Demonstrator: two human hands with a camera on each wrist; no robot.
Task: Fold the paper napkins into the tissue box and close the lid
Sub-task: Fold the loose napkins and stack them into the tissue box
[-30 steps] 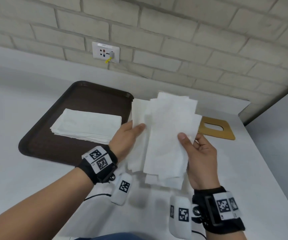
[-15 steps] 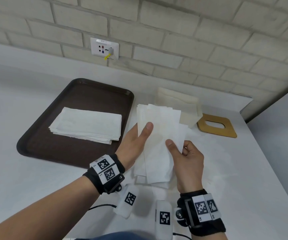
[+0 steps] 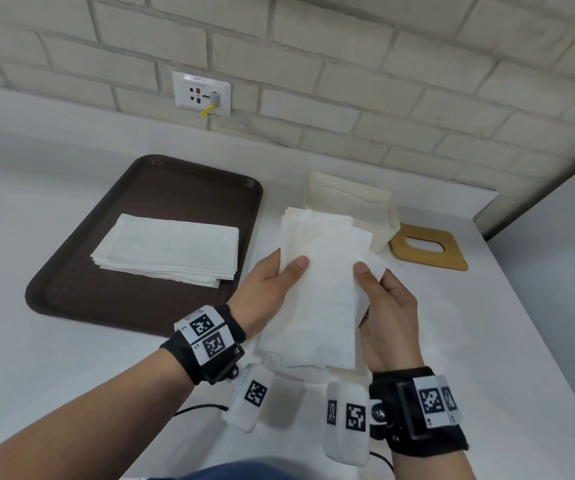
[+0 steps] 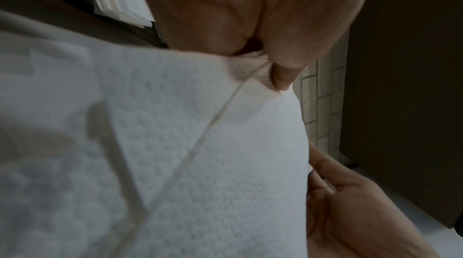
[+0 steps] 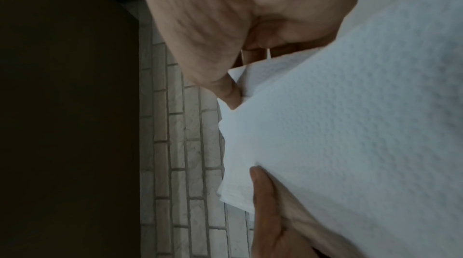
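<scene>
White table [image 3: 486, 341] under the brick wall carries the tissue box [image 3: 351, 199], now uncovered since the left hand [image 3: 265, 292] and right hand [image 3: 388, 306], each pinching an edge, lowered and narrowed the napkin bundle [image 3: 320, 289] at frame centre, apparently almost foldable, though the box's inside stays hidden.

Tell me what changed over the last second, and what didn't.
The bundle of napkins came down from in front of the tissue box, uncovering it, and was squeezed into a narrower, tidier sheaf as the left hand and right hand drew closer together. Both kept their grip. The stack on the tray, the tray and the wooden lid stayed put.
</scene>
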